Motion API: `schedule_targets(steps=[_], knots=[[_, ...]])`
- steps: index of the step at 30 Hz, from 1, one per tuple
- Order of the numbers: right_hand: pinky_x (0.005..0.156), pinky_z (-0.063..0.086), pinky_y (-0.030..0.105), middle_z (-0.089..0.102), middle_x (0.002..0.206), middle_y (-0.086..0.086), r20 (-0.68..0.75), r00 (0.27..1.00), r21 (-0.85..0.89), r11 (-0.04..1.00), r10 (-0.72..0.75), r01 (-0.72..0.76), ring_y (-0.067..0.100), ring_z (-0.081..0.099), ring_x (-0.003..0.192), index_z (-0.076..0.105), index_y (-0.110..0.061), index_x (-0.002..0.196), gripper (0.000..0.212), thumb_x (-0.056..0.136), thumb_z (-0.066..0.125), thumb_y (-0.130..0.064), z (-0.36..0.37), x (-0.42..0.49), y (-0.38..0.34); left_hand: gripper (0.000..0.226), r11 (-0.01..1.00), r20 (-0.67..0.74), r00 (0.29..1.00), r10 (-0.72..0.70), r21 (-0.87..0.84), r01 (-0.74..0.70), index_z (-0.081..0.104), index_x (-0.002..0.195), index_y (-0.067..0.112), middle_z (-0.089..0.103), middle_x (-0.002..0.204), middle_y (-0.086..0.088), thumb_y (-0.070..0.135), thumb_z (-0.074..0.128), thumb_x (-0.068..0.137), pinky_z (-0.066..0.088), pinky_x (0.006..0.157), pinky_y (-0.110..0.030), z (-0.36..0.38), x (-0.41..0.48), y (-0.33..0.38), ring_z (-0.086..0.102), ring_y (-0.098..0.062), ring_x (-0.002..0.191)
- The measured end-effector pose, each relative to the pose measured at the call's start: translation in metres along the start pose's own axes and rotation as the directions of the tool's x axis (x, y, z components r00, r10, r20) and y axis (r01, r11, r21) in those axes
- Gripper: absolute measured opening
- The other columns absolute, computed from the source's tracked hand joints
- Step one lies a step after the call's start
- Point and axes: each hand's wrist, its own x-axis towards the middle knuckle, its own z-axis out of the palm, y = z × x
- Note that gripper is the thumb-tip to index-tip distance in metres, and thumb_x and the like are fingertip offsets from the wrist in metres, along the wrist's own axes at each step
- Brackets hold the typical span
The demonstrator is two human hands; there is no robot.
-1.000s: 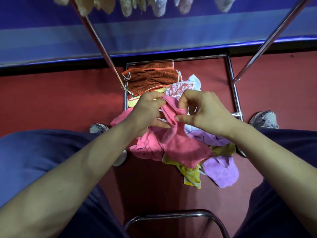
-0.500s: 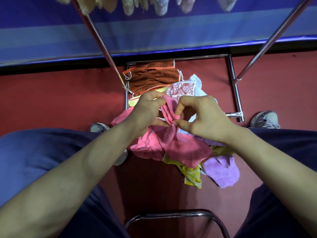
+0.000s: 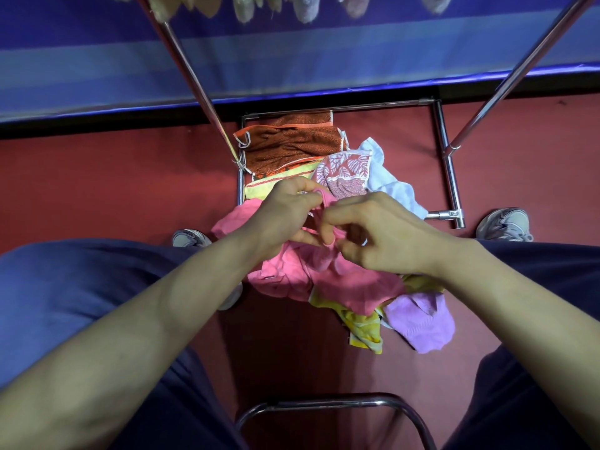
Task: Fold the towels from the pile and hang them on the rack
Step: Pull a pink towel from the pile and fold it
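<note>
Head view looks straight down on the pink towel (image 3: 350, 287), a soft, finely ribbed terry cloth bunched over the pile between the person's knees. The left hand (image 3: 285, 216) has its grip closed on a rolled pink hem, thumb and curled fingers pinching it. The right hand (image 3: 383, 235) pinches the same hem just beside it, its fingers curled in. The rest of the towel sags in loose folds onto the heap.

Under and around it lie a brown terry towel (image 3: 292, 144) with an orange border, a red-and-white leaf-patterned towel (image 3: 344, 170), a crumpled white towel (image 3: 389, 186), a yellow towel (image 3: 360, 323) and a lilac ribbed towel (image 3: 422, 323).

The pile sits on the red floor (image 3: 97, 177), partly inside the rectangular base of the rack (image 3: 449, 177), whose shiny chrome tubes slant up on both sides. Pale fuzzy hung towels (image 3: 305, 9) show at the top edge. Grey sneakers (image 3: 503, 222) flank the heap, and a bent chrome tube (image 3: 324, 401) crosses the bottom between the dark blue trouser legs (image 3: 81, 287).
</note>
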Motion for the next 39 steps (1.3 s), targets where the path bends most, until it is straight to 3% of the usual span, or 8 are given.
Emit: schedule_targets(steps=[7, 13, 17, 25, 29, 34, 39], knots=[[0.056, 0.036, 0.024, 0.053, 0.063, -0.007, 0.01, 1.0, -0.003, 1.0, -0.001, 0.001, 0.014, 0.047, 0.057, 0.054, -0.026, 0.074, 0.016, 0.061, 0.056, -0.016, -0.003, -0.002, -0.001, 0.02, 0.997, 0.036, 0.999, 0.028, 0.07, -0.031, 0.06, 0.097, 0.01, 0.064, 0.08, -0.018, -0.001, 0.044, 0.097, 0.06, 0.052, -0.037, -0.001, 0.002, -0.001, 0.07, -0.027, 0.059], [0.053, 0.037, 0.015, 0.052, 0.054, -0.008, -0.07, 0.996, 0.005, 0.998, 0.055, -0.055, 0.015, 0.052, 0.054, 0.061, -0.019, 0.071, 0.013, 0.06, 0.057, -0.016, -0.011, -0.004, 0.0, 0.032, 0.974, 0.012, 0.996, 0.087, 0.21, -0.087, 0.067, 0.09, 0.013, 0.065, 0.081, -0.018, 0.0, 0.039, 0.096, 0.059, 0.051, -0.035, -0.006, 0.006, 0.0, 0.067, -0.024, 0.054], [0.051, 0.034, 0.012, 0.05, 0.05, -0.005, -0.104, 0.993, 0.015, 0.999, 0.047, -0.046, 0.016, 0.049, 0.055, 0.061, -0.017, 0.071, 0.013, 0.059, 0.06, -0.013, -0.014, -0.005, -0.001, 0.026, 0.919, -0.051, 0.985, 0.162, 0.371, -0.132, 0.068, 0.079, 0.012, 0.063, 0.053, -0.012, 0.004, 0.045, 0.091, 0.061, 0.055, -0.045, -0.011, 0.008, 0.001, 0.068, -0.031, 0.051], [0.053, 0.035, 0.014, 0.05, 0.053, -0.007, -0.119, 0.991, 0.076, 0.996, 0.061, -0.052, 0.011, 0.05, 0.051, 0.057, -0.019, 0.068, 0.016, 0.068, 0.071, -0.011, -0.013, -0.007, -0.002, 0.023, 0.89, -0.056, 0.975, 0.216, 0.423, -0.173, 0.067, 0.083, -0.007, 0.064, 0.058, -0.025, 0.003, 0.047, 0.086, 0.058, 0.053, -0.058, -0.013, 0.002, 0.006, 0.067, -0.038, 0.05], [0.055, 0.047, 0.031, 0.055, 0.053, -0.004, -0.179, 0.978, 0.088, 0.992, 0.103, -0.089, 0.016, 0.055, 0.052, 0.055, -0.019, 0.064, 0.016, 0.069, 0.067, -0.01, -0.013, -0.005, -0.001, 0.03, 0.91, -0.01, 0.978, 0.209, 0.369, -0.191, 0.063, 0.082, -0.012, 0.063, 0.06, -0.026, 0.014, 0.051, 0.076, 0.059, 0.054, -0.056, -0.016, 0.0, 0.01, 0.065, -0.036, 0.049], [0.059, 0.049, 0.037, 0.058, 0.056, -0.002, -0.219, 0.962, 0.132, 0.982, 0.164, -0.137, 0.017, 0.056, 0.052, 0.054, -0.019, 0.063, 0.011, 0.066, 0.064, -0.015, -0.017, -0.007, 0.002, 0.03, 0.873, 0.091, 0.945, 0.313, 0.364, -0.324, 0.069, 0.086, -0.003, 0.067, 0.067, -0.022, 0.013, 0.053, 0.065, 0.058, 0.055, -0.035, -0.025, -0.002, 0.011, 0.068, -0.029, 0.054], [0.062, 0.05, 0.038, 0.061, 0.06, -0.001, -0.242, 0.95, 0.119, 0.978, 0.197, -0.173, 0.02, 0.059, 0.055, 0.056, -0.017, 0.067, 0.016, 0.067, 0.07, -0.008, -0.022, -0.007, 0.006, 0.01, 0.799, 0.118, 0.919, 0.376, 0.46, -0.386, 0.07, 0.085, 0.01, 0.073, 0.074, -0.006, 0.007, 0.07, 0.075, 0.062, 0.065, -0.044, -0.027, 0.002, 0.006, 0.073, -0.022, 0.06]])
